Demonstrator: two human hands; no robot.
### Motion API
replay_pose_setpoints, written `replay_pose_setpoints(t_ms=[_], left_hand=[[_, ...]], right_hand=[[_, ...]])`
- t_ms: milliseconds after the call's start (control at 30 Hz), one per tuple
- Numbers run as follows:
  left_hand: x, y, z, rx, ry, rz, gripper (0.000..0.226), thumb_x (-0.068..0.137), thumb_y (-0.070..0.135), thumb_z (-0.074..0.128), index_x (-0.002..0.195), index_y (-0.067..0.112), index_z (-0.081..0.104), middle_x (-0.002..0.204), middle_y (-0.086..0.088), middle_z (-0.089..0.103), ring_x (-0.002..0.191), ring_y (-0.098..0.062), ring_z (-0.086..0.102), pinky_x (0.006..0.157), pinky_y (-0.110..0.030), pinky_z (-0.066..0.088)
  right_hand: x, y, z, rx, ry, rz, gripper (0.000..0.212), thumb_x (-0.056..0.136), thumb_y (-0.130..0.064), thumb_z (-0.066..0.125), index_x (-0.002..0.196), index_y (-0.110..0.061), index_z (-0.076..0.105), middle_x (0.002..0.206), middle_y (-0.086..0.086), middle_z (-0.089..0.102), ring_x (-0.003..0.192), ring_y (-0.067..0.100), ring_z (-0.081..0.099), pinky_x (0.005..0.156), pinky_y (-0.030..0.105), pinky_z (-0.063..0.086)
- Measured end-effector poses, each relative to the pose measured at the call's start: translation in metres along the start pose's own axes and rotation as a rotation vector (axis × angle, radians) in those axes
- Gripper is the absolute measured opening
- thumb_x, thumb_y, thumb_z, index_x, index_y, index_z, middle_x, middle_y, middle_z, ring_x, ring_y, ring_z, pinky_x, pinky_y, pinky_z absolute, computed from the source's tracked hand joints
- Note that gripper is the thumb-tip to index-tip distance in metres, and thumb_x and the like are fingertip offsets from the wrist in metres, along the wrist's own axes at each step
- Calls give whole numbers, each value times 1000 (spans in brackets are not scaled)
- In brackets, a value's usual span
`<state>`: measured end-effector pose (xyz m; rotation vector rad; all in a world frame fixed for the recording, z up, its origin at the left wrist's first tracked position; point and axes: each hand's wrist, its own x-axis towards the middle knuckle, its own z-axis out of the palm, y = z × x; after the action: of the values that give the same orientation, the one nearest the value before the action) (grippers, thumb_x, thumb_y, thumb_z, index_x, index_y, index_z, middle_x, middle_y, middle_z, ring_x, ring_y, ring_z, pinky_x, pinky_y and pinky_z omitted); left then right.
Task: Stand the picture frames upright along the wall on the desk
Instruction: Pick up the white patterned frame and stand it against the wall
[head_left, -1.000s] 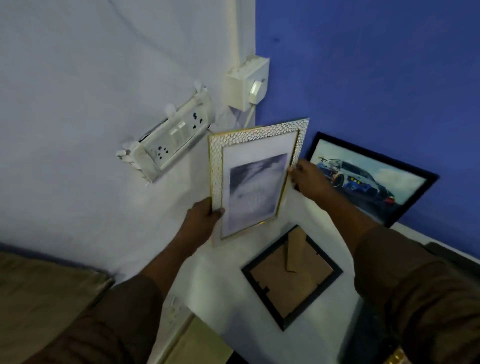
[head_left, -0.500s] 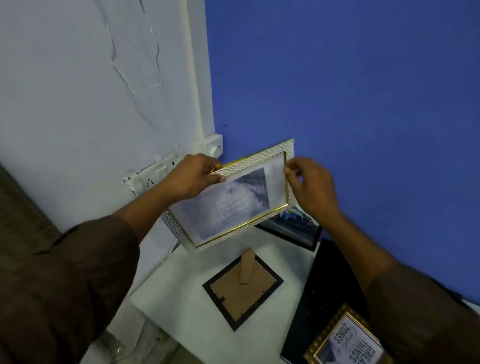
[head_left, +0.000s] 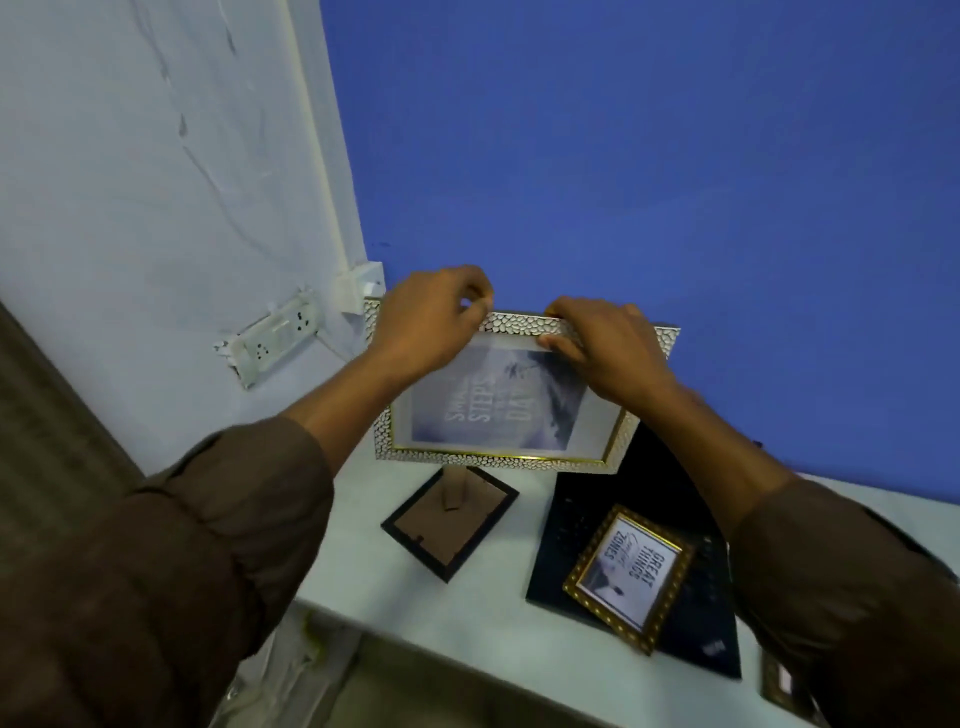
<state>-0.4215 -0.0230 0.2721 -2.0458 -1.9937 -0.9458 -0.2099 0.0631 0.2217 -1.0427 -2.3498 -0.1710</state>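
I hold a white pebbled frame with gold trim (head_left: 498, 415) in landscape position, above the white desk (head_left: 415, 613) and close to the blue wall. My left hand (head_left: 431, 317) grips its top edge near the left corner. My right hand (head_left: 597, 345) grips the top edge right of centre. Whether the frame's bottom edge touches the desk I cannot tell. A black frame (head_left: 449, 519) lies face down below it, brown backing and stand facing up. A small gold frame (head_left: 628, 574) lies face up on a black mat (head_left: 670, 493).
A white socket strip (head_left: 272, 338) and a switch box (head_left: 358, 286) are fixed to the pale wall on the left. Another frame's corner (head_left: 779, 680) shows at the desk's right front. The desk's front edge runs along the bottom.
The frame has turned from portrait to landscape and moved toward the blue wall. Both hands shifted from its sides to its top edge. The view swung right, and the car picture is hidden behind the frame.
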Motion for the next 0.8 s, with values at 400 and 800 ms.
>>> replay_pose_setpoints(t_ms=[400, 800], left_hand=[[-94, 53, 110, -497, -302, -354, 17, 95, 31, 61, 92, 14, 66, 97, 2, 71, 96, -19, 66, 71, -25, 47], [-13, 188, 247, -795, -667, -450, 24, 100, 12, 47, 122, 8, 55, 118, -15, 69, 101, -30, 72, 79, -34, 49]], right_hand=[[-134, 92, -50, 80, 160, 619, 39, 98, -54, 47, 119, -22, 57, 112, 5, 71, 106, 34, 63, 88, 44, 43], [-207, 256, -84, 426, 310, 938, 39, 98, -52, 51, 120, -20, 58, 120, 0, 64, 103, 21, 62, 74, 34, 50]])
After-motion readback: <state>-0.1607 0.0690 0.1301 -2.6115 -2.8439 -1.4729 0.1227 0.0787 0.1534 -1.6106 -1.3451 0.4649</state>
